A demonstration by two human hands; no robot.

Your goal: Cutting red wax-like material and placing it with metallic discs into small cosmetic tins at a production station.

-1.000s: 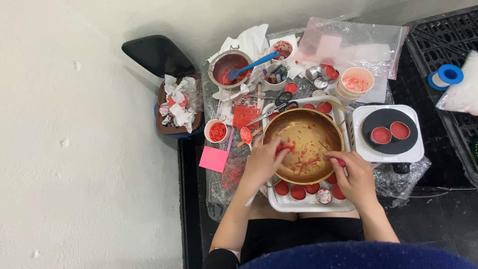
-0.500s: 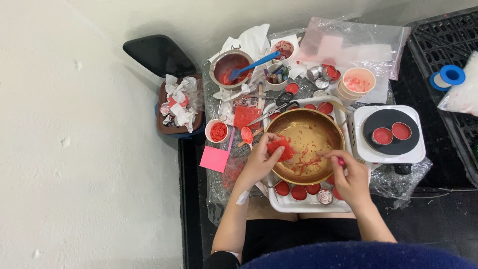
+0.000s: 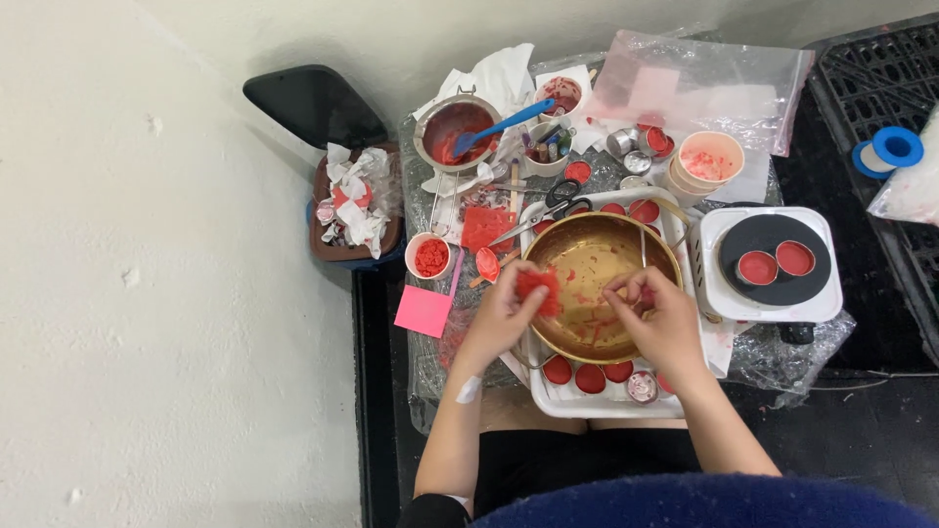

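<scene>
Left hand (image 3: 504, 311) at the 9 o'clock rim of the brass bowl (image 3: 599, 284), fingers pinched on a red crumbly lump (image 3: 537, 286), held above the bowl's inside edge, likely so crumbs fall in. The lump is roughly round; no clear long axis or pointing end.

Right hand (image 3: 657, 311) at 4 o'clock over the bowl, fingers curled narrow around a small red bit (image 3: 643, 296); exact grip cannot be told.

The bowl sits in a white tray (image 3: 587, 403) of red-filled round tins (image 3: 590, 376), near the body for reach. Hot plate (image 3: 770, 262) with two red tins at 3 o'clock. Scissors (image 3: 550, 210) at 12, tips toward 8.
</scene>
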